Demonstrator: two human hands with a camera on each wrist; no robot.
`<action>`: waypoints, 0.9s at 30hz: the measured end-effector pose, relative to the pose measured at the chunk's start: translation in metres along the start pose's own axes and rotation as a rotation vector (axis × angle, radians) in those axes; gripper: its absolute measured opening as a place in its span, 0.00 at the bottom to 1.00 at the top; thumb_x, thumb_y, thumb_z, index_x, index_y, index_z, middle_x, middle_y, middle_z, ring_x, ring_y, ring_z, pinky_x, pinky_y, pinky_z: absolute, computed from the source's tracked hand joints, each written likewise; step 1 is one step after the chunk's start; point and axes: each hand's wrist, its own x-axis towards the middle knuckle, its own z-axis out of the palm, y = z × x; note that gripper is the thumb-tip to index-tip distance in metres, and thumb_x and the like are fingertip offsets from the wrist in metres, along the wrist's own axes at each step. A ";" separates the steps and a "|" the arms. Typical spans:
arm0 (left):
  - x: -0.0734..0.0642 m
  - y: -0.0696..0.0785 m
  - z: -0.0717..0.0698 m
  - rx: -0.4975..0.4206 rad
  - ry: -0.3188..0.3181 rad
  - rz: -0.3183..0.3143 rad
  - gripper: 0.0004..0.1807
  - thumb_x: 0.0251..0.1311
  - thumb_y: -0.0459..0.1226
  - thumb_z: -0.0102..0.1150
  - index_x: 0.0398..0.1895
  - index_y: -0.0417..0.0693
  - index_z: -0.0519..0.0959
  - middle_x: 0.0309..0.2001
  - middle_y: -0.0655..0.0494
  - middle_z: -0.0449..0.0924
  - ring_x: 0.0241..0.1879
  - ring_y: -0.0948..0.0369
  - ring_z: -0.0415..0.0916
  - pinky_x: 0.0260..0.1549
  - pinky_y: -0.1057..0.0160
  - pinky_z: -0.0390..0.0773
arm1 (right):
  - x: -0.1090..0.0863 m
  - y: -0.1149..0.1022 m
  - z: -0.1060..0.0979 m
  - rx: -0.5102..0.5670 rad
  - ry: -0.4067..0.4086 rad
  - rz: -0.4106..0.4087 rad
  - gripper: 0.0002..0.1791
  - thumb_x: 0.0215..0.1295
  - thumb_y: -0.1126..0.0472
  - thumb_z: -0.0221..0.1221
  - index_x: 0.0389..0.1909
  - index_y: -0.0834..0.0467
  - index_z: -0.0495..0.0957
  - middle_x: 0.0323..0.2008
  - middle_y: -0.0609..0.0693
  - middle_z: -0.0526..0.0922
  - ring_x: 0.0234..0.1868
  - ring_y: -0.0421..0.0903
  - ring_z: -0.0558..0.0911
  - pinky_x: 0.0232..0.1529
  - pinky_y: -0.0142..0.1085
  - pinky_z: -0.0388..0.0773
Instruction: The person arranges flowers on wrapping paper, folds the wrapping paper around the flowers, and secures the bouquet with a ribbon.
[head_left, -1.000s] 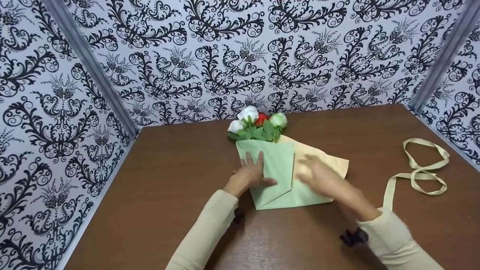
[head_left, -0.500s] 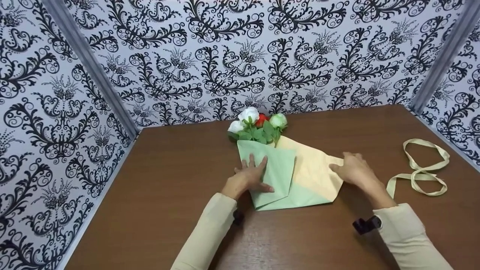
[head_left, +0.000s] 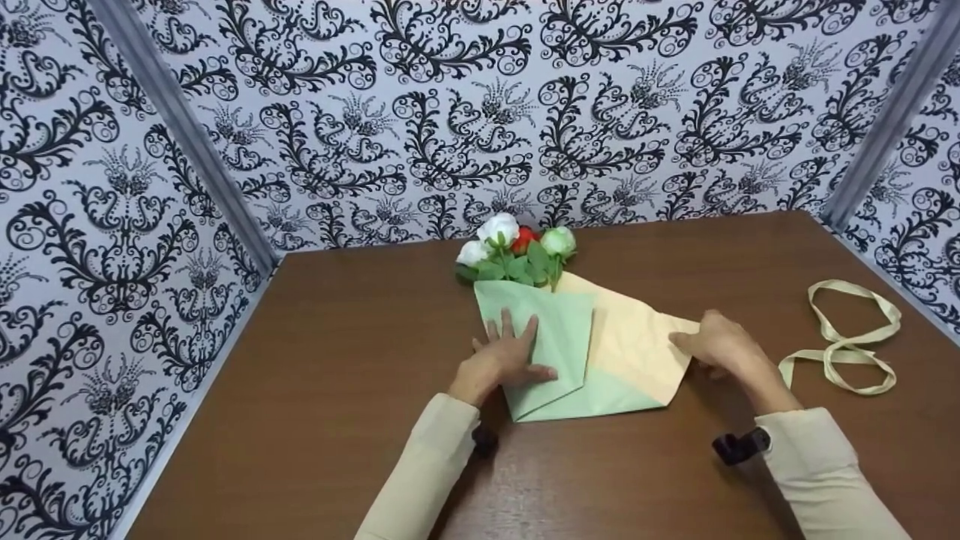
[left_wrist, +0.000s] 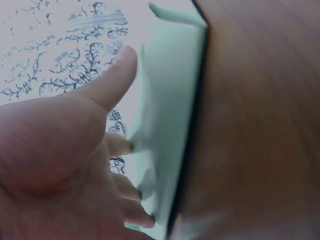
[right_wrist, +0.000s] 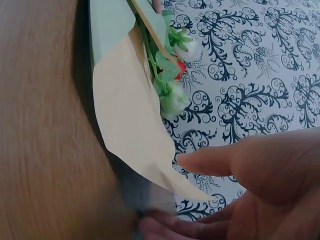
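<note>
A sheet of wrapping paper (head_left: 630,337), green on one face and cream on the other, lies on the table with its left side folded over a bunch of flowers (head_left: 517,244). White, red and pale green blooms stick out at the top. My left hand (head_left: 501,361) rests spread on the green fold, fingertips against the paper in the left wrist view. At the cream side's right corner, my right hand (head_left: 724,345) holds the edge, thumb on top and fingers beneath. In the right wrist view this corner of the wrapping paper (right_wrist: 135,110) rises off the table.
A cream ribbon (head_left: 840,345) lies in loops on the brown table (head_left: 360,337) at the right. Behind the table stands a wall (head_left: 465,112) with a black and white scroll pattern, and similar panels flank both sides.
My right hand has moved right from the middle of the cream side to its right corner and taken hold of it. The left hand stays on the green fold.
</note>
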 end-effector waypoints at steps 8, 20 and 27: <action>-0.008 0.005 -0.004 0.017 -0.092 0.034 0.54 0.60 0.59 0.64 0.82 0.61 0.44 0.81 0.40 0.23 0.80 0.39 0.26 0.72 0.28 0.42 | -0.003 -0.005 -0.001 0.014 0.006 -0.003 0.20 0.71 0.50 0.58 0.37 0.67 0.75 0.26 0.55 0.79 0.26 0.45 0.80 0.28 0.37 0.83; -0.012 0.007 0.000 0.042 -0.124 0.080 0.48 0.61 0.57 0.64 0.81 0.67 0.49 0.81 0.42 0.24 0.81 0.42 0.27 0.71 0.29 0.51 | -0.016 -0.026 0.000 -0.069 0.116 -0.091 0.17 0.71 0.50 0.55 0.36 0.61 0.78 0.25 0.51 0.79 0.28 0.48 0.79 0.30 0.39 0.70; -0.011 0.006 0.000 0.029 -0.133 0.085 0.48 0.62 0.57 0.63 0.81 0.68 0.49 0.81 0.43 0.23 0.81 0.43 0.27 0.71 0.30 0.51 | -0.031 -0.050 0.010 0.034 0.269 -0.223 0.18 0.73 0.51 0.54 0.45 0.63 0.79 0.37 0.58 0.82 0.38 0.53 0.77 0.37 0.39 0.70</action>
